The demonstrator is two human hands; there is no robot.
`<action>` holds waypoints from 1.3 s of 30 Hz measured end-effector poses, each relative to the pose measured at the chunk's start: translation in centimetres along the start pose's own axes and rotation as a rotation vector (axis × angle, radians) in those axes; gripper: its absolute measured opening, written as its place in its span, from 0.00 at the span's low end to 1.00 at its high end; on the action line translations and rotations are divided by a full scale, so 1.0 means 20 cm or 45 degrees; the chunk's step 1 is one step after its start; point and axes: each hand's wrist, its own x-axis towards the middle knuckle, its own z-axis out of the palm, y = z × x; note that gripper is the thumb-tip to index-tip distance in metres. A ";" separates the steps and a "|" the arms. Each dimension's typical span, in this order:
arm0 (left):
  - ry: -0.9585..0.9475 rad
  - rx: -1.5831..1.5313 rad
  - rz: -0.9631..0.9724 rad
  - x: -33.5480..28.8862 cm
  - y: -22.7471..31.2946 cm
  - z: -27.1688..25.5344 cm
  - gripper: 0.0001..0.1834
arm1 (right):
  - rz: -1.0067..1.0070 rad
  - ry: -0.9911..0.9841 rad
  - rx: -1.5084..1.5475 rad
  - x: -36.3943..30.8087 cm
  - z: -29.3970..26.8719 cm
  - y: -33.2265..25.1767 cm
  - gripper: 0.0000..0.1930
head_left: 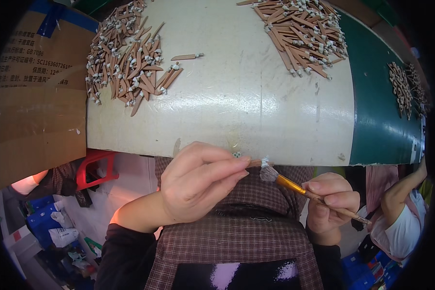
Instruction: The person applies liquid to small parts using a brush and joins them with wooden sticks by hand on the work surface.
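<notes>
Between the fingertips of my left hand (pixel 195 179) is a small brown knife-shaped piece (pixel 255 163) with a white lumpy end pointing right. My left fingers cover most of it. My right hand (pixel 331 198) grips a paintbrush (pixel 291 184) with a gold ferrule and a worn, speckled handle. Its grey-white bristles meet or nearly meet the white end of the piece, just beyond the table's near edge. Similar brown pieces lie in a large pile (pixel 130 72) at the far left of the table and in another pile (pixel 302 36) at the far right.
A white tabletop (pixel 217 106) lies ahead, with one loose brown piece (pixel 186 57) beside the left pile. A cardboard box (pixel 38 116) stands at the left. On the green surface (pixel 379 130) at right sit small dark pieces (pixel 400 89). Another person's arm (pixel 403 193) shows at far right.
</notes>
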 end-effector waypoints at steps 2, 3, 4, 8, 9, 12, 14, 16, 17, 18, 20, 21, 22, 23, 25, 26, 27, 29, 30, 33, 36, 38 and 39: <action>0.011 -0.004 0.014 0.00 0.00 0.00 0.17 | -0.007 -0.005 -0.013 0.00 0.00 0.00 0.11; 0.011 -0.005 0.015 0.00 0.00 0.00 0.17 | 0.010 -0.025 -0.034 0.00 0.00 0.00 0.11; 0.024 -0.011 -0.057 0.01 0.02 0.00 0.17 | 0.028 -0.046 -0.055 0.01 -0.01 0.00 0.11; 0.075 -0.106 -0.241 0.00 0.02 0.01 0.15 | 0.003 -0.061 -0.029 0.00 -0.01 0.00 0.11; 0.073 -0.107 -0.242 -0.01 0.02 0.01 0.15 | -0.036 -0.032 -0.007 0.00 -0.01 0.00 0.11; 0.027 -0.205 -0.288 -0.01 0.02 0.01 0.10 | -0.074 -0.019 -0.011 0.01 0.00 0.01 0.12; 0.042 -0.226 -0.309 0.00 0.03 0.01 0.13 | -0.077 -0.038 -0.032 0.02 -0.01 0.02 0.12; 0.033 -0.262 -0.351 0.01 0.03 0.01 0.12 | 0.007 -0.058 -0.055 0.01 -0.01 0.04 0.12; 0.026 -0.300 -0.392 0.01 0.03 0.01 0.12 | 0.007 -0.058 -0.051 0.01 -0.02 0.04 0.12; 0.026 -0.296 -0.395 0.01 0.03 0.01 0.12 | 0.023 -0.009 -0.013 -0.01 -0.02 0.05 0.12; 0.013 -0.425 -0.515 0.02 0.02 0.02 0.11 | 0.043 0.045 0.024 -0.03 -0.03 0.06 0.11; 0.009 -0.423 -0.517 0.02 0.01 0.02 0.11 | 0.052 0.115 0.031 -0.04 -0.04 0.06 0.11; 0.022 -0.526 -0.567 0.03 0.01 0.03 0.10 | 0.061 0.186 0.035 -0.05 -0.05 0.06 0.10; 0.034 -0.629 -0.616 0.03 0.00 0.04 0.09 | 0.067 0.194 0.023 -0.06 -0.06 0.06 0.10; 0.026 -0.661 -0.678 0.06 0.01 0.05 0.09 | 0.063 0.212 -0.006 -0.07 -0.08 0.06 0.11; 0.024 -0.692 -0.741 0.07 0.01 0.06 0.08 | 0.058 0.223 -0.033 -0.07 -0.10 0.07 0.11; 0.017 -0.692 -0.730 0.09 0.00 0.07 0.08 | 0.049 0.231 -0.038 -0.08 -0.10 0.07 0.11; -0.097 -0.484 -0.821 0.16 -0.03 0.11 0.07 | 0.078 0.335 -0.045 -0.10 -0.12 0.08 0.11; -0.100 -0.488 -0.807 0.23 -0.06 0.13 0.07 | 0.067 0.339 -0.054 -0.10 -0.13 0.10 0.11; -0.277 -0.094 -0.586 0.47 -0.17 0.23 0.08 | 0.112 0.463 -0.061 -0.12 -0.16 0.10 0.12; -0.259 0.328 -0.255 0.61 -0.28 0.30 0.08 | 0.105 0.457 -0.074 -0.12 -0.16 0.09 0.12; -0.260 0.473 -0.180 0.66 -0.30 0.32 0.08 | 0.085 0.466 -0.097 -0.13 -0.18 0.08 0.12; -0.261 0.475 -0.177 0.66 -0.30 0.29 0.08 | 0.069 0.470 -0.117 -0.13 -0.19 0.08 0.12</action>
